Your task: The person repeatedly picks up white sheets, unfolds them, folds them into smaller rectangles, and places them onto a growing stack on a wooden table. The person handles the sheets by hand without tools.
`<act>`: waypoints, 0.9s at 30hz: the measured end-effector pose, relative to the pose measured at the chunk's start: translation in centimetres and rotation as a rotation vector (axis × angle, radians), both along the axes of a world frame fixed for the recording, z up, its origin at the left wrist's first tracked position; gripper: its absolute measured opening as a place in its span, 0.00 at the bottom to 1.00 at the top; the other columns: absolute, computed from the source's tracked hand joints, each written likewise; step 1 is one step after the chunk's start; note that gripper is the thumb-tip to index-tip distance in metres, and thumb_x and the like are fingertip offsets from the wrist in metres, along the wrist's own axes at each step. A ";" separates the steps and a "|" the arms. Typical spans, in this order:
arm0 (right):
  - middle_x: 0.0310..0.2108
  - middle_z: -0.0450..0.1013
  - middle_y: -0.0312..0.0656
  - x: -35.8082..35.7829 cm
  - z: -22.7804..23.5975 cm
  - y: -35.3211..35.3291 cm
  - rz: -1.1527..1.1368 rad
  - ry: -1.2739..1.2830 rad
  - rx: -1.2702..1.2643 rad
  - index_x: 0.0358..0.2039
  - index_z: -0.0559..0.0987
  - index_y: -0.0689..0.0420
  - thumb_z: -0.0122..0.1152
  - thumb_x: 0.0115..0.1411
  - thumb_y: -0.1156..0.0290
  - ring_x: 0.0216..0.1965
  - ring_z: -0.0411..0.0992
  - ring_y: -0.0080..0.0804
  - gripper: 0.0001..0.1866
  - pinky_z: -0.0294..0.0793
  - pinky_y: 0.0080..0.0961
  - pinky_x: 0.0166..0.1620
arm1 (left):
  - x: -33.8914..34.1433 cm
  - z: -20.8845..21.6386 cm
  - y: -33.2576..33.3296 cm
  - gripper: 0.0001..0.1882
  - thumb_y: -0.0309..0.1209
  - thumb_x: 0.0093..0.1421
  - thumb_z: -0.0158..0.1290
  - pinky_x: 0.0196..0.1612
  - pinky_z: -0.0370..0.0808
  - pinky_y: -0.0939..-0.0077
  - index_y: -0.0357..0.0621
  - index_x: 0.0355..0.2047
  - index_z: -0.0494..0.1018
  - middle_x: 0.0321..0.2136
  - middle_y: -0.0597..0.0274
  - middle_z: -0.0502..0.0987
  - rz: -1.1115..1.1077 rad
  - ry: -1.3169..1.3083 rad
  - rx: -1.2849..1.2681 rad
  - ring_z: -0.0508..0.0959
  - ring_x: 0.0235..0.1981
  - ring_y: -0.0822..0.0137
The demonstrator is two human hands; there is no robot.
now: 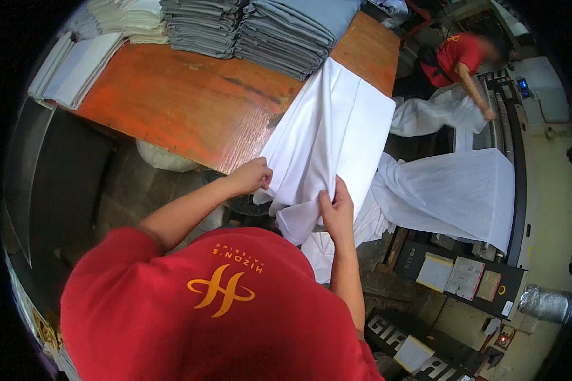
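A large white cloth [356, 114] lies partly folded over the right end of the orange wooden table [190, 95], its lower part hanging over the near edge in loose folds. At the cloth's left edge, my left hand [253, 176] is closed with the fabric pinched in its fingers. My right hand [338, 208] grips a fold lower down toward the right, thumb on top and fingers around it. Some of the cloth's lower end droops between and below my hands.
Stacks of folded grey cloths [286, 38] stand along the table's far side, with folded white cloths [82, 70] at the left. On the right, another white cloth [451, 190] drapes over a long machine [457, 273]. A co-worker in a red shirt [451, 60] handles whitish fabric [438, 117] there.
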State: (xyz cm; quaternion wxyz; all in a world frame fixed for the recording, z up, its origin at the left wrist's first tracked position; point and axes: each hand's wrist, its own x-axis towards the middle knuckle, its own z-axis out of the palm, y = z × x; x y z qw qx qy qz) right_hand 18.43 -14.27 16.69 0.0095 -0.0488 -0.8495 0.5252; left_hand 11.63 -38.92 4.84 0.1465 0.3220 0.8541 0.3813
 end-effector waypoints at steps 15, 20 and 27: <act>0.57 0.62 0.63 -2.6 -4.7 -7.5 0.639 -0.105 0.200 0.60 0.62 0.67 0.60 0.56 0.67 0.57 0.64 0.55 0.34 0.63 0.36 0.59 | 3.0 4.1 -4.1 0.12 0.39 0.55 0.56 0.42 0.71 0.59 0.45 0.33 0.76 0.36 0.50 0.70 0.214 -0.051 -0.545 0.73 0.41 0.50; 0.51 0.69 0.54 -3.2 -6.0 -4.6 0.595 -0.313 -0.123 0.56 0.69 0.61 0.65 0.55 0.62 0.51 0.69 0.45 0.30 0.67 0.33 0.55 | -1.6 5.4 -0.1 0.10 0.31 0.58 0.50 0.44 0.72 0.61 0.39 0.36 0.75 0.32 0.48 0.76 0.526 0.217 0.123 0.75 0.38 0.48; 0.42 0.72 0.53 -8.8 -10.0 12.7 -0.492 0.143 0.487 0.44 0.75 0.66 0.59 0.59 0.61 0.45 0.70 0.47 0.21 0.66 0.37 0.53 | -9.0 0.2 9.0 0.20 0.43 0.59 0.51 0.63 0.51 0.44 0.49 0.50 0.70 0.55 0.52 0.65 0.492 0.399 -0.261 0.63 0.57 0.51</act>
